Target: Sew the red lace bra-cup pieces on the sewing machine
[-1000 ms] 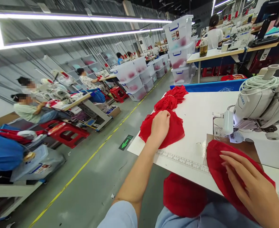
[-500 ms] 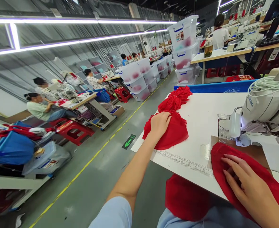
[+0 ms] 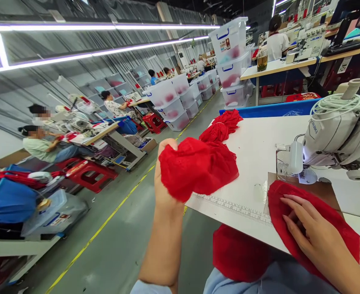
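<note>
Cloth (image 3: 183, 169) fills the gripping left hand (image 3: 158, 177), raised from the red pile (image 3: 224, 169) it touched earlier; the right hand (image 3: 313, 226), loosely curved, stays atop a panel (image 3: 279, 200) near the sewing machine (image 3: 328, 134).

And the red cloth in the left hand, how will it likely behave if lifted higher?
Probably floppy: the cloth bends and creases at the left hand. Perhaps light for its size, since it looks thin. Unlikely to roll, being loosely crumpled.
</note>
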Demonstrator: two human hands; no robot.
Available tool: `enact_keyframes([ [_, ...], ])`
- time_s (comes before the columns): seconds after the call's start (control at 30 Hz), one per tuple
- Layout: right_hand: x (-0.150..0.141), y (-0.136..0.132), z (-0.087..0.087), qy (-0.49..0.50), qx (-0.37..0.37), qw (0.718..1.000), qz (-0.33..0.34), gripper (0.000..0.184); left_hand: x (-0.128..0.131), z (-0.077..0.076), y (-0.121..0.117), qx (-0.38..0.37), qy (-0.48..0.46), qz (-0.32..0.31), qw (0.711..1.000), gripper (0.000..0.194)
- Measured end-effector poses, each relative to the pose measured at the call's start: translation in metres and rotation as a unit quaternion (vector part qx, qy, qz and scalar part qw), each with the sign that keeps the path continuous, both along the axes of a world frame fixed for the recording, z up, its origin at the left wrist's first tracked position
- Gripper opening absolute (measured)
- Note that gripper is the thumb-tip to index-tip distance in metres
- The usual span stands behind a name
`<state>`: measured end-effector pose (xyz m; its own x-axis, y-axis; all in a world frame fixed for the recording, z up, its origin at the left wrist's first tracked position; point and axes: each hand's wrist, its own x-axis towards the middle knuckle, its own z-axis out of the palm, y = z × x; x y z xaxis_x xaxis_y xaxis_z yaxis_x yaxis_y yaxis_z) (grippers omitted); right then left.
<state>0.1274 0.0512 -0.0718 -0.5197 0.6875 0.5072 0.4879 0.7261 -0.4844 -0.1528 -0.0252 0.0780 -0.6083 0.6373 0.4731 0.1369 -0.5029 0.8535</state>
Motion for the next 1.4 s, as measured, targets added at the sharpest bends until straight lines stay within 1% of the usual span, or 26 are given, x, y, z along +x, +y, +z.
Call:
enact_keyframes([
  [0.07, 0.001, 0.0, 0.001, 0.004, -0.024, 1.0, -0.003, 0.033, 0.017, 0.011, -0.005, -0.045, -0.023, -0.072, 0.996, 0.027],
  [0.1, 0.003, -0.001, 0.003, 0.005, -0.031, 1.0, -0.004, 0.034, 0.022, 0.01, -0.003, -0.069, -0.028, -0.102, 0.992, 0.027],
  [0.17, 0.007, -0.002, 0.008, 0.008, -0.032, 0.999, -0.007, 0.033, 0.023, -0.001, 0.007, -0.137, -0.026, -0.185, 0.973, 0.035],
  [0.2, 0.009, -0.003, 0.011, 0.011, -0.03, 0.999, -0.007, 0.032, 0.021, -0.011, 0.015, -0.187, -0.016, -0.245, 0.951, 0.043],
  [0.23, 0.011, -0.003, 0.013, 0.014, -0.025, 1.0, -0.009, 0.031, 0.016, -0.022, 0.025, -0.242, 0.009, -0.308, 0.92, 0.052],
  [0.27, 0.013, -0.004, 0.016, 0.015, -0.02, 1.0, -0.011, 0.03, 0.011, -0.034, 0.034, -0.295, 0.049, -0.362, 0.883, 0.058],
  [0.3, 0.015, -0.005, 0.017, 0.016, -0.017, 1.0, -0.014, 0.03, 0.006, -0.045, 0.041, -0.34, 0.108, -0.393, 0.847, 0.061],
  [0.33, 0.017, -0.005, 0.017, 0.013, -0.018, 1.0, -0.017, 0.029, 0.001, -0.054, 0.047, -0.374, 0.179, -0.4, 0.818, 0.06],
  [0.37, 0.018, -0.005, 0.017, 0.009, -0.021, 1.0, -0.021, 0.029, -0.002, -0.061, 0.051, -0.395, 0.256, -0.384, 0.795, 0.058],
  [0.43, 0.02, -0.005, 0.015, -0.003, -0.029, 0.999, -0.025, 0.028, -0.003, -0.068, 0.051, -0.405, 0.407, -0.311, 0.757, 0.049],
  [0.5, 0.022, -0.005, 0.013, -0.017, -0.034, 0.999, -0.023, 0.029, 0.004, -0.067, 0.045, -0.401, 0.533, -0.229, 0.709, 0.035],
  [0.57, 0.023, -0.005, 0.015, -0.026, -0.033, 0.999, -0.023, 0.029, 0.017, -0.065, 0.038, -0.392, 0.628, -0.153, 0.655, 0.014],
  [0.6, 0.023, -0.005, 0.017, -0.028, -0.03, 0.999, -0.024, 0.029, 0.025, -0.064, 0.036, -0.384, 0.656, -0.12, 0.638, 0.014],
  [0.67, 0.021, -0.003, 0.024, -0.023, -0.017, 0.999, -0.032, 0.027, 0.039, -0.065, 0.037, -0.361, 0.675, -0.084, 0.638, 0.025],
  [0.73, 0.016, -0.001, 0.03, -0.007, -0.008, 0.999, -0.037, 0.025, 0.05, -0.068, 0.042, -0.364, 0.667, -0.083, 0.645, 0.023],
  [0.8, 0.008, 0.002, 0.032, 0.006, -0.01, 0.999, -0.031, 0.026, 0.055, -0.071, 0.047, -0.401, 0.661, -0.111, 0.625, 0.02],
  [0.87, 0.001, 0.003, 0.03, -0.004, -0.005, 1.0, -0.019, 0.029, 0.054, -0.072, 0.047, -0.419, 0.653, -0.171, 0.608, 0.019],
  [0.9, -0.002, 0.003, 0.028, -0.02, -0.001, 1.0, -0.017, 0.03, 0.053, -0.073, 0.045, -0.409, 0.643, -0.198, 0.616, 0.02],
  [0.93, -0.003, 0.002, 0.026, -0.041, 0.003, 0.999, -0.018, 0.031, 0.05, -0.074, 0.041, -0.387, 0.63, -0.215, 0.638, 0.02],
  [1.03, 0.0, -0.003, 0.02, -0.09, -0.001, 0.996, -0.025, 0.032, 0.04, -0.081, 0.027, -0.295, 0.589, -0.203, 0.725, 0.023],
  [1.07, 0.003, -0.004, 0.019, -0.098, 0.0, 0.995, -0.019, 0.033, 0.037, -0.085, 0.023, -0.267, 0.584, -0.205, 0.739, 0.025],
  [1.1, 0.005, -0.005, 0.018, -0.101, 0.003, 0.995, -0.012, 0.034, 0.034, -0.089, 0.019, -0.246, 0.587, -0.217, 0.74, 0.026],
  [1.17, 0.009, -0.006, 0.017, -0.101, 0.007, 0.995, -0.001, 0.035, 0.028, -0.095, 0.012, -0.237, 0.605, -0.245, 0.72, 0.025],
  [1.23, 0.011, -0.005, 0.016, -0.095, 0.004, 0.995, 0.005, 0.035, 0.023, -0.098, 0.008, -0.262, 0.617, -0.247, 0.7, 0.024],
  [1.3, 0.012, -0.006, 0.017, -0.079, -0.01, 0.997, 0.011, 0.034, 0.021, -0.094, 0.004, -0.283, 0.633, -0.235, 0.681, 0.027],
  [1.4, 0.008, -0.006, 0.023, -0.025, -0.008, 1.0, 0.013, 0.026, 0.023, -0.082, 0.001, -0.285, 0.666, -0.248, 0.643, 0.026],
])
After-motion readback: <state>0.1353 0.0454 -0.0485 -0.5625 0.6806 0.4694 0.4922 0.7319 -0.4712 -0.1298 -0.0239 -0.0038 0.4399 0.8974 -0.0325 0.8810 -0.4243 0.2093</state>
